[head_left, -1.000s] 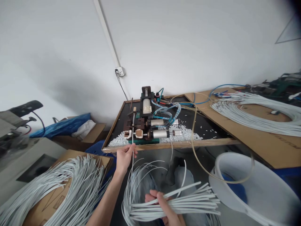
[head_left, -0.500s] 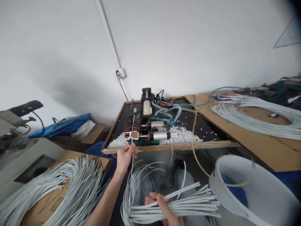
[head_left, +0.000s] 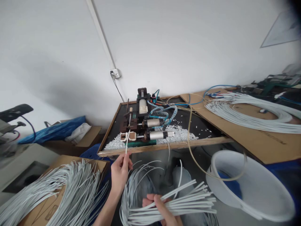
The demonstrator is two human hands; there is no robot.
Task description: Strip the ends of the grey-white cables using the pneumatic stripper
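Observation:
My left hand (head_left: 122, 168) pinches a single white cable (head_left: 127, 145) just in front of the bench edge. The cable's free end points up toward the jaws (head_left: 132, 136) of a pneumatic wire-stripping machine (head_left: 143, 108). In my right hand (head_left: 160, 207), closed low over my lap, lies a bundle of white cables (head_left: 190, 202) with the ends fanned to the right. The bundle's other side curves up in loops below my left hand. One cable end stands upright apart from the rest.
White scraps (head_left: 181, 133) lie heaped around the machine on a wood-edged black tray (head_left: 202, 141). Coiled cables rest on cardboard at left (head_left: 77, 188) and right (head_left: 254, 121). A white tub (head_left: 251, 185) stands at lower right, with a beige hose (head_left: 189, 138) hanging over it.
My left hand has drawn back from the machine's jaws toward me, bringing the cable's end out nearer. My right hand still holds the bundle. The whole view has shifted slightly.

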